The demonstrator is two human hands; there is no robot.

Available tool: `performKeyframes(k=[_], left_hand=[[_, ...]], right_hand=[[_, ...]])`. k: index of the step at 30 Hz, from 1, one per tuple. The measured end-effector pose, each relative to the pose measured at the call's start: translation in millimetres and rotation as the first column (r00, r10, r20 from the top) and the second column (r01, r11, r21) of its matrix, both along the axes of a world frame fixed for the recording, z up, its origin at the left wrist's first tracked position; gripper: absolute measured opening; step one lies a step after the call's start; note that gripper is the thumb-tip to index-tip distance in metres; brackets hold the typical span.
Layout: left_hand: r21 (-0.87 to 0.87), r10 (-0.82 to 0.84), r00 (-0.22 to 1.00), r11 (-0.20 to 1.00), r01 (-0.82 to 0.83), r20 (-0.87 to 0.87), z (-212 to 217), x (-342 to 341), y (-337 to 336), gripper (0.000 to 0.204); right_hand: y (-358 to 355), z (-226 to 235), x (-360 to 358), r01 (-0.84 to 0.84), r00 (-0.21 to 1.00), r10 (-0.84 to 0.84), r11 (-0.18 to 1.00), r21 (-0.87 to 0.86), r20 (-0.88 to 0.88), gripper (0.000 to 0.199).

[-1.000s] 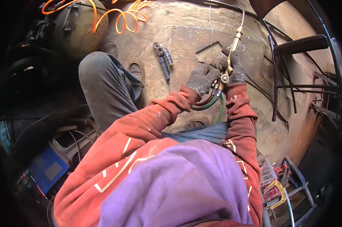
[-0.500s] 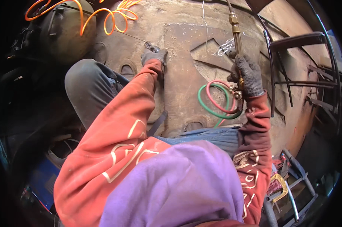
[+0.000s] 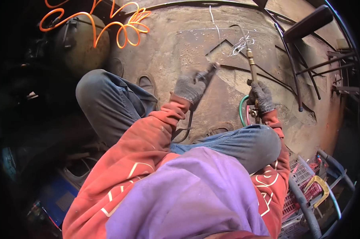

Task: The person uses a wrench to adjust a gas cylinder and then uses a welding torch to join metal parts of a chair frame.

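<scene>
My left hand (image 3: 190, 87), in a grey glove, grips a dark plier-like tool (image 3: 209, 71) whose tip points up and right toward the torch. My right hand (image 3: 261, 96), also gloved, holds a brass cutting torch (image 3: 251, 63) upright, its nozzle over a rusty steel plate (image 3: 196, 44) on the floor. Green and red hoses (image 3: 241, 111) loop down from the torch beside my right knee. The plate bears angular cut lines and a white scribble (image 3: 242, 44) near the torch tip. The two hands are about a hand's width apart.
An orange coiled hose (image 3: 120, 30) lies over a round tank (image 3: 78, 47) at the upper left. Black metal bars (image 3: 303, 59) and a frame stand at the right. A red crate (image 3: 301, 187), a yellow clamp (image 3: 321, 187) and a blue machine (image 3: 58, 197) sit low.
My left hand left the torch, reached to the tool lying on the floor, picked it up and brought it toward the torch. My right hand kept the torch and raised it upright.
</scene>
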State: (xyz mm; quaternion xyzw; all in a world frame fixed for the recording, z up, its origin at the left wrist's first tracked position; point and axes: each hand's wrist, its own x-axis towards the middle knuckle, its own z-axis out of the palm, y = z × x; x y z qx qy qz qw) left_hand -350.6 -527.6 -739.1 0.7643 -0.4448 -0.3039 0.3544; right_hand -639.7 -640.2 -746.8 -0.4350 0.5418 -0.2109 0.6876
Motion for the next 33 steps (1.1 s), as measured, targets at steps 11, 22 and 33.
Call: performKeyframes(k=[11, 22, 33], left_hand=[[0.272, 0.187, 0.690, 0.962, 0.015, -0.699, -10, 25, -23, 0.044], [0.206, 0.006, 0.640, 0.949, 0.238, -0.768, 2, 52, -28, 0.044], [0.199, 0.146, 0.341, 0.972, 0.125, -0.929, 3, 56, -28, 0.056]], right_hand=[[17, -18, 26, -0.060, 0.995, 0.063, 0.997, 0.041, -0.072, 0.028], [10, -14, 32, 0.014, 1.000, -0.015, 0.999, 0.039, 0.011, 0.027], [23, -46, 50, -0.019, 1.000, 0.019, 0.998, 0.055, -0.004, 0.031]])
